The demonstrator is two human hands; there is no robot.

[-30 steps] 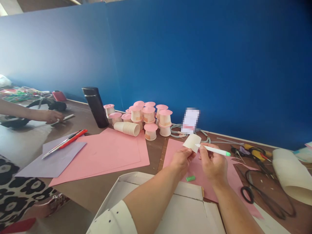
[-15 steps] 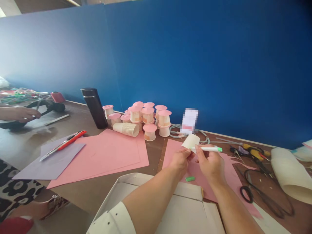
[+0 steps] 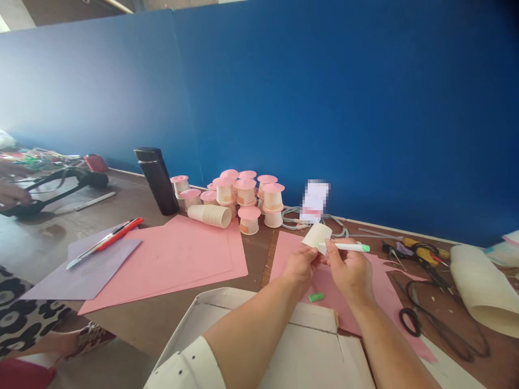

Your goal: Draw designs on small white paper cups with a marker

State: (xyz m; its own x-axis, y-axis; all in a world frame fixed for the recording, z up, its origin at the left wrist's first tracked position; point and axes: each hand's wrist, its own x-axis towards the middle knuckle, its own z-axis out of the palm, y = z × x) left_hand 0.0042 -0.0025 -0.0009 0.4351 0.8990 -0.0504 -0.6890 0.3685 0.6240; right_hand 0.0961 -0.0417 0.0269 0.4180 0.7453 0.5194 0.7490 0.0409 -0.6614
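Blue partition (image 3: 308, 97) backs a brown worktop (image 3: 257, 248); work proceeds at the near edge. Workpiece: one white paper cup (image 3: 318, 235), held tilted on its side, raised above a pink sheet (image 3: 279, 256).

Left hand (image 3: 300, 267): fingers grasp the cup at its near edge, thumb on the outer wall. Right hand (image 3: 353, 275): fingers pinch a white pen (image 3: 348, 247), its green end pointing right and its tip at the cup wall. From where I stand, I cannot tell whether the tip presses on the surface, nor see any finished mark.

Step in hand, by my judgement: drawing on the cup's side. The next move calls for a steady left grip, light pen pressure and, for a fresh area, a small turn of the cup.

Just beyond the hands, a green cap (image 3: 315, 297) lies on the pink sheet. Farther back stand cups topped with pink discs (image 3: 249, 221), some stacked; a nested row of plain cups (image 3: 210, 215) lies in front. Well to the left, a red cutter (image 3: 119, 233) rests on purple sheets (image 3: 93, 270), near a black bottle (image 3: 157, 181).
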